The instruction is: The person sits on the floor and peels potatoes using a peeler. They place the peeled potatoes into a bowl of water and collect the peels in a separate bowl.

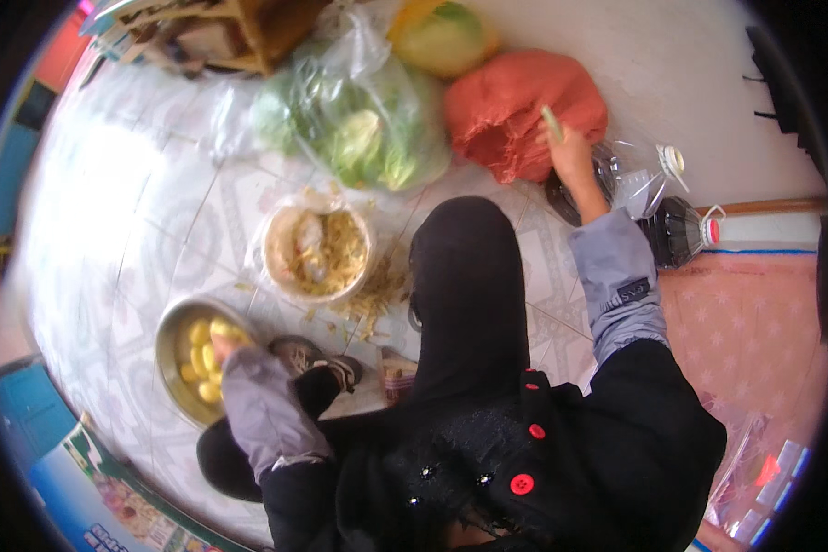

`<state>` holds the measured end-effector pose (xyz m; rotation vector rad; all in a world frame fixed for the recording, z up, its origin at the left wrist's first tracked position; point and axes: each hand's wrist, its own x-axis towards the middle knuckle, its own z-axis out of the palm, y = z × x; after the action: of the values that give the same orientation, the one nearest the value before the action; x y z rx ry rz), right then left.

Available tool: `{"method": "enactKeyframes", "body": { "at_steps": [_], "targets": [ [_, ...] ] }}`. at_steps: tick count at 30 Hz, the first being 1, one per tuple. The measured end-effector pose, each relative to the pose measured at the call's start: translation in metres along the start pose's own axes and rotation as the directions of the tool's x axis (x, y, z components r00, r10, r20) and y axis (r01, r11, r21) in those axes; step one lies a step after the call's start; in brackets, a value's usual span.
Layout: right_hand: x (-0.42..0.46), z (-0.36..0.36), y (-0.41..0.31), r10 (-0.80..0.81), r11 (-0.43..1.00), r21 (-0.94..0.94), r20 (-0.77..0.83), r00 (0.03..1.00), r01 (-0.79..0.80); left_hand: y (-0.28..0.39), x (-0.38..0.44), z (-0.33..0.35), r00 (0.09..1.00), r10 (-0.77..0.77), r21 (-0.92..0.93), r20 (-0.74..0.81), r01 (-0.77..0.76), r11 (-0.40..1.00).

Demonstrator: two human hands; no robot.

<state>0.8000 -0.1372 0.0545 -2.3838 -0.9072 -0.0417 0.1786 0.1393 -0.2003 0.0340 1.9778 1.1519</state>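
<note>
My left hand (228, 343) reaches into a metal basin (169, 376) of peeled yellow potatoes (199, 360). Its fingers are at the potatoes, but the grey sleeve and blur hide whether they grip one. In my right hand (574, 157) is a small tool with a light green handle (552, 123), its kind too blurred to tell. That hand is over the near side of a red mesh sack (524, 90), whose mouth gapes towards me. Between my hands stands a lined bucket (274, 252) holding peelings (341, 248), with more peelings (369, 307) scattered on the floor beside it.
A clear plastic bag of green leafy vegetables (372, 148) lies beyond the bucket, near a yellow bag (445, 38) and a cardboard box (248, 34). Large plastic bottles of dark liquid (673, 231) stand right of my right wrist. My knee (469, 276) rises between my arms.
</note>
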Motion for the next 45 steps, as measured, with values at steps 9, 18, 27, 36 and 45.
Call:
{"method": "enactKeyframes", "body": {
  "at_steps": [9, 18, 27, 36, 45],
  "targets": [
    [-0.026, 0.155, 0.087, 0.165, 0.980, -0.152, 0.251, 0.954, -0.129, -0.005, -0.136, 0.087, 0.528, 0.493, -0.196, 0.691, -0.520, 0.831],
    [0.059, 0.069, 0.094, 0.385, 0.916, 0.191, -0.174, 0.906, -0.353, -0.154, -0.540, 0.245, -0.780, -0.027, -0.727, 0.625, -0.595, 0.344],
    [0.097, 0.005, 0.154, 0.241, 0.933, -0.235, -0.154, 0.958, -0.272, -0.228, -0.637, 0.414, -0.679, -0.238, -0.694, 0.694, -0.544, -0.472],
    [0.144, 0.081, 0.162, 0.015, 0.995, -0.096, 0.033, 0.999, -0.011, -0.258, -0.647, 0.437, -0.684, -0.275, -0.651, 0.675, -0.728, 0.213],
    [0.204, 0.057, 0.225, 0.341, 0.913, -0.350, 0.371, 0.864, -0.210, -0.248, -0.665, 0.461, -0.596, -0.339, -0.482, 0.728, -0.796, 0.365]
  ]
}}
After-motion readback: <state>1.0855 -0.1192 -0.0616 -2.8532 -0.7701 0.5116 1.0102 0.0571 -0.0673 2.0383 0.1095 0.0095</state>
